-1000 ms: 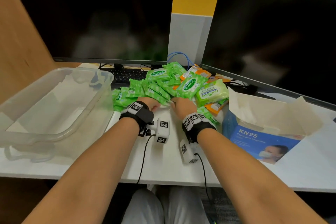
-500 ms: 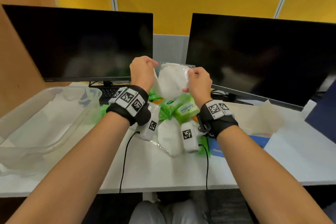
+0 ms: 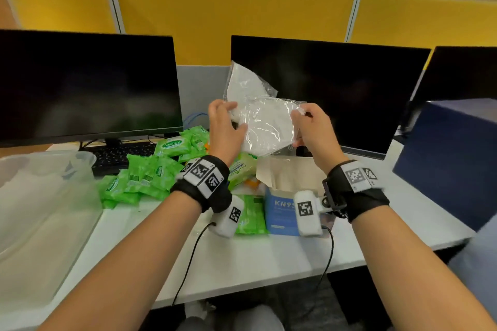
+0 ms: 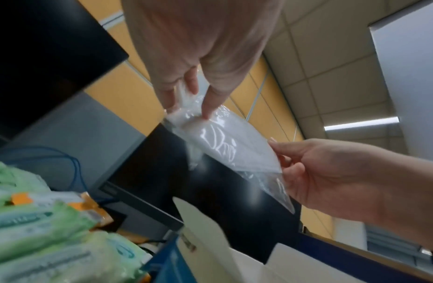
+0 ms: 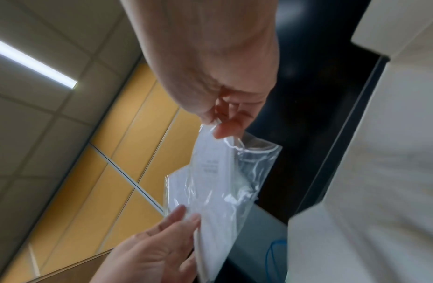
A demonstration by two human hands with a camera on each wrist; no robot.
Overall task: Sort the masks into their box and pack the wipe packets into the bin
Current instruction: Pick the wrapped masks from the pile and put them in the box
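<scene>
left grip point(image 3: 224, 126): pinching bagged masks point(image 3: 265, 126) | right grip point(image 3: 313, 126): pinching opposite edge | masks: between both, above mask box point(image 3: 281, 212)

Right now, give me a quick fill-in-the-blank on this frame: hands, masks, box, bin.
1. Both hands hold bagged white ___ above the desk.
2. The left hand and right hand grip them at opposite ___.
3. The open box below reads ___.
4. The green wipe packets lie between the keyboard and the clear ___.

Missing words: masks; ends; KN95; bin
</scene>
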